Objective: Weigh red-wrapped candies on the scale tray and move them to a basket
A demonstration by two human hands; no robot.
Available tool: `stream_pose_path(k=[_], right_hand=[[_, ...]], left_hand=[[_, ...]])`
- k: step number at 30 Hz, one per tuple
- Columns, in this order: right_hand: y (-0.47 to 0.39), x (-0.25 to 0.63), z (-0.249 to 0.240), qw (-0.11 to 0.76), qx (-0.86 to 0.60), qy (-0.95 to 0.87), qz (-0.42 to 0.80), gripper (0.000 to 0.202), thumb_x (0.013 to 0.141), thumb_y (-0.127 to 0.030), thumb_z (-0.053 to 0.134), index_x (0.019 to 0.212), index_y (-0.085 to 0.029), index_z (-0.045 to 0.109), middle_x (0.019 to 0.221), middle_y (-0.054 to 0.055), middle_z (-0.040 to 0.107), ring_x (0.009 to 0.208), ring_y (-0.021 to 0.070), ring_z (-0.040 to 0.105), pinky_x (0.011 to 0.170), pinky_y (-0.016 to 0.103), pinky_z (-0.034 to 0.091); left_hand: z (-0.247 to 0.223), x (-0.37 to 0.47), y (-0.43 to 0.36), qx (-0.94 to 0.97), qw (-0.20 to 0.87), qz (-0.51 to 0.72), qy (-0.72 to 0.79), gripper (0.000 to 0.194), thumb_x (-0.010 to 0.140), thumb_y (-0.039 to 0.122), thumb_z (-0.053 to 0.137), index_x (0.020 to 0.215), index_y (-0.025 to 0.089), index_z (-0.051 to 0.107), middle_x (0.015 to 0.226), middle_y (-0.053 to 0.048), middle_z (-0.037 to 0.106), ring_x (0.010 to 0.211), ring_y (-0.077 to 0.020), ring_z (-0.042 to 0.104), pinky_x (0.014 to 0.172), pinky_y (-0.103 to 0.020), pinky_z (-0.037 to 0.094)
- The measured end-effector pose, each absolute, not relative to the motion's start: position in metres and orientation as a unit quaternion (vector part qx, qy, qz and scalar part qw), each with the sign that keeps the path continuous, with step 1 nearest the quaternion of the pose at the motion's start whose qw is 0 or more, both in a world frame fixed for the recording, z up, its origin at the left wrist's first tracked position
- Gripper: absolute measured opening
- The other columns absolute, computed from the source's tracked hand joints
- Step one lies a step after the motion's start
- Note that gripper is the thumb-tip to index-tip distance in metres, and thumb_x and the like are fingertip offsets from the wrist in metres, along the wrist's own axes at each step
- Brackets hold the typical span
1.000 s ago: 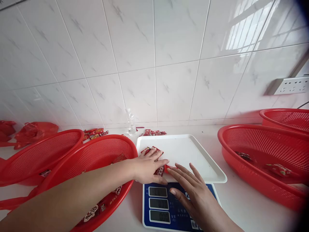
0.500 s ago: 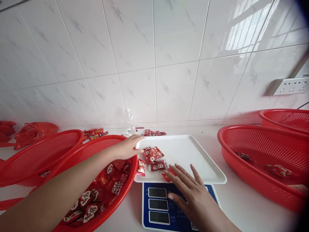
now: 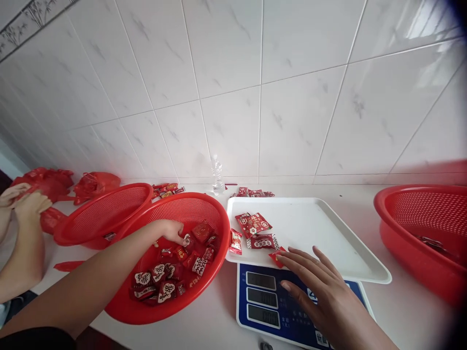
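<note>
My left hand (image 3: pixel 170 230) is down inside a red plastic basket (image 3: pixel 215 272) of wrapped snacks. Its fingers are bent and apart, with the tips at a packet with a white label (image 3: pixel 187 240); part of the fingers is hidden. My right hand (image 3: pixel 321 284) hovers open, fingers spread, over the blue panel of a digital scale (image 3: pixel 262 297). Its fingertips reach the near edge of the white weighing tray (image 3: pixel 321 228), beside a small red packet (image 3: pixel 277 257). Also on the tray are a large red packet (image 3: pixel 258 223), a dark red packet (image 3: pixel 262 241) and a red-and-white packet (image 3: pixel 235 241).
Another red basket (image 3: pixel 105 214) stands left, and a further red basket (image 3: pixel 419 233) right. A clear bottle (image 3: pixel 217 177) and loose packets (image 3: pixel 251 193) lie along the wall. At far left, another person's hands (image 3: pixel 31 199) hold a red plastic bag (image 3: pixel 51 182).
My left hand has moved from the tray's left edge down into the basket. The right hand stays over the scale. The view has turned left, bringing another person's arms into sight.
</note>
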State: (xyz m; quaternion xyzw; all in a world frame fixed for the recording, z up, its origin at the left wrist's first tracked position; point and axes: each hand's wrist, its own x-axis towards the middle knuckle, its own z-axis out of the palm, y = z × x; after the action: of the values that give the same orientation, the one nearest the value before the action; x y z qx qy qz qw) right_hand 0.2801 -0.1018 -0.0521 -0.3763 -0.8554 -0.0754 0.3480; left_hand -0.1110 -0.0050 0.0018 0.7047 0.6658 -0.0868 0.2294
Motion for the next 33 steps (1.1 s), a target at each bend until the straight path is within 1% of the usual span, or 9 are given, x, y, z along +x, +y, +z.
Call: stream_pose_path(k=[4, 10, 17, 20, 23, 26, 29, 31, 33], right_hand=[[-0.102, 0.281, -0.053, 0.350, -0.373, -0.856, -0.074, 0.033, 0.090, -0.038, 0.050, 0.120, -0.026, 0.055, 0.111, 0.007, 0.068, 0.105, 0.0254, 0.063, 0.098, 0.054, 0.041], [-0.103, 0.281, -0.053, 0.344, -0.365, -0.862, -0.077, 0.034, 0.090, -0.036, 0.051, 0.122, -0.025, 0.052, 0.112, 0.006, 0.068, 0.105, 0.0242, 0.063, 0.098, 0.054, 0.041], [-0.103, 0.281, -0.052, 0.351, -0.361, -0.861, -0.076, 0.033, 0.089, -0.035, 0.052, 0.120, -0.025, 0.053, 0.110, 0.007, 0.069, 0.104, 0.0244, 0.063, 0.096, 0.055, 0.042], [-0.104, 0.281, -0.049, 0.355, -0.366, -0.857, -0.074, 0.032, 0.090, -0.033, 0.051, 0.121, -0.025, 0.053, 0.109, 0.007, 0.069, 0.104, 0.0241, 0.063, 0.096, 0.054, 0.043], [-0.106, 0.279, -0.044, 0.357, -0.375, -0.853, -0.068, 0.029, 0.091, -0.031, 0.050, 0.119, -0.025, 0.054, 0.109, 0.007, 0.069, 0.104, 0.0232, 0.063, 0.096, 0.053, 0.044], [-0.106, 0.278, -0.040, 0.356, -0.379, -0.852, -0.066, 0.027, 0.092, -0.030, 0.049, 0.117, -0.024, 0.055, 0.109, 0.007, 0.069, 0.103, 0.0227, 0.064, 0.096, 0.053, 0.045], [-0.107, 0.278, -0.038, 0.355, -0.383, -0.850, -0.067, 0.027, 0.092, -0.030, 0.049, 0.118, -0.023, 0.054, 0.109, 0.008, 0.069, 0.103, 0.0233, 0.064, 0.094, 0.055, 0.045], [-0.107, 0.278, -0.038, 0.352, -0.384, -0.851, -0.069, 0.030, 0.092, -0.029, 0.049, 0.121, -0.024, 0.052, 0.110, 0.008, 0.069, 0.103, 0.0235, 0.064, 0.094, 0.055, 0.046], [-0.107, 0.278, -0.038, 0.349, -0.383, -0.852, -0.071, 0.032, 0.092, -0.028, 0.049, 0.123, -0.023, 0.050, 0.111, 0.009, 0.068, 0.104, 0.0235, 0.063, 0.093, 0.056, 0.046]], left_hand=[[0.003, -0.121, -0.016, 0.668, 0.242, -0.178, 0.681, 0.036, 0.037, 0.040, 0.078, 0.048, 0.021, 0.051, 0.043, 0.001, 0.049, 0.049, -0.0207, 0.049, 0.053, -0.035, 0.041], [-0.004, -0.116, -0.038, 0.684, 0.220, -0.159, 0.677, 0.029, 0.043, 0.022, 0.070, 0.046, 0.021, 0.042, 0.042, 0.006, 0.039, 0.048, -0.0156, 0.042, 0.055, -0.031, 0.037], [0.039, -0.085, -0.017, 0.714, 0.136, 0.064, 0.684, 0.022, 0.075, 0.040, 0.055, 0.075, 0.022, 0.043, 0.071, 0.003, 0.051, 0.065, -0.0148, 0.050, 0.060, -0.027, 0.039], [0.058, -0.045, -0.013, 0.733, 0.149, 0.206, 0.631, 0.025, 0.077, 0.044, 0.056, 0.085, 0.021, 0.049, 0.078, 0.001, 0.056, 0.073, -0.0160, 0.055, 0.067, -0.028, 0.044], [0.065, 0.001, -0.022, 0.772, 0.173, 0.210, 0.575, 0.035, 0.080, 0.043, 0.055, 0.106, 0.021, 0.052, 0.101, -0.006, 0.062, 0.093, -0.0197, 0.058, 0.082, -0.031, 0.045], [0.060, 0.039, -0.032, 0.833, 0.192, 0.099, 0.509, 0.067, 0.080, 0.054, 0.053, 0.136, 0.020, 0.036, 0.143, -0.013, 0.039, 0.130, -0.0276, 0.037, 0.102, -0.039, 0.035], [0.048, 0.066, -0.032, 0.853, 0.203, -0.043, 0.478, 0.099, 0.069, 0.075, 0.050, 0.147, 0.027, 0.012, 0.156, -0.012, 0.007, 0.140, -0.0384, 0.006, 0.108, -0.054, 0.021], [0.038, 0.080, -0.029, 0.858, 0.188, -0.090, 0.470, 0.101, 0.066, 0.081, 0.045, 0.147, 0.033, 0.008, 0.156, -0.011, 0.001, 0.139, -0.0424, -0.001, 0.106, -0.060, 0.017], [0.029, 0.091, -0.025, 0.877, 0.148, -0.091, 0.448, 0.087, 0.074, 0.077, 0.039, 0.146, 0.034, 0.016, 0.156, -0.011, 0.008, 0.139, -0.0411, 0.005, 0.105, -0.059, 0.020]])
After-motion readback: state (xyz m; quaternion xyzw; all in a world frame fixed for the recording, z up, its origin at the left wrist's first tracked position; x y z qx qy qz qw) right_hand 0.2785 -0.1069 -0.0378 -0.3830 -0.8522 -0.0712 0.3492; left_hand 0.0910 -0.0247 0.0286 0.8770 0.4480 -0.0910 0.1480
